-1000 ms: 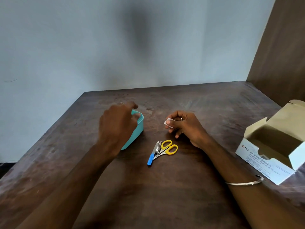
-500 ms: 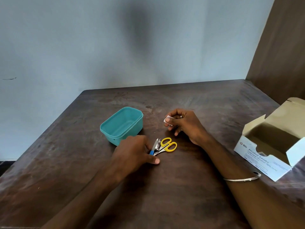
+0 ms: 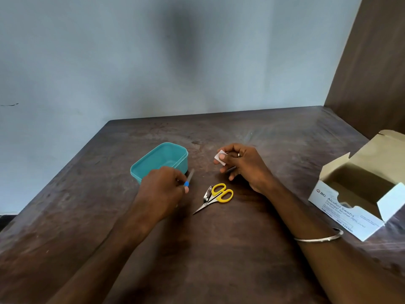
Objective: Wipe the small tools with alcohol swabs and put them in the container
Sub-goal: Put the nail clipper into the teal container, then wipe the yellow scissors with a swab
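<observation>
The left hand (image 3: 163,189) is curled round a thin file (image 3: 189,179) with a blue grip, pinched near the blue part, its grey end tilted up and away from the fingers; the file is blurred, off the table. Just beyond that hand, partly hidden behind its knuckles, sits the teal container (image 3: 161,160), open top, nothing visible inside. The right hand (image 3: 243,166) is curled, thumb and forefinger pinching a small white swab (image 3: 219,157) at the fingertips, held a little above the table (image 3: 219,249); a ring shows on one finger. A thin dark thing sticks out under the right fingers, can't tell what it is. Between the two hands and slightly nearer the person lie the scissors (image 3: 215,198), yellow handles toward the right hand, blades pointing back toward the person's left side. A nail clipper (image 3: 207,195) lies right against the scissors, touching or overlapping the blades on the side toward the left hand. Both flat on the table, neither hand touching them. Bracelet (image 3: 317,237) on the right forearm, well behind the hand. Out past the right forearm, well apart from the hand, stands the box (image 3: 341,213) of alcohol swabs, flaps open, printed side facing the person, inside in shadow. Grey wall behind the table, brown panel on the right side.
</observation>
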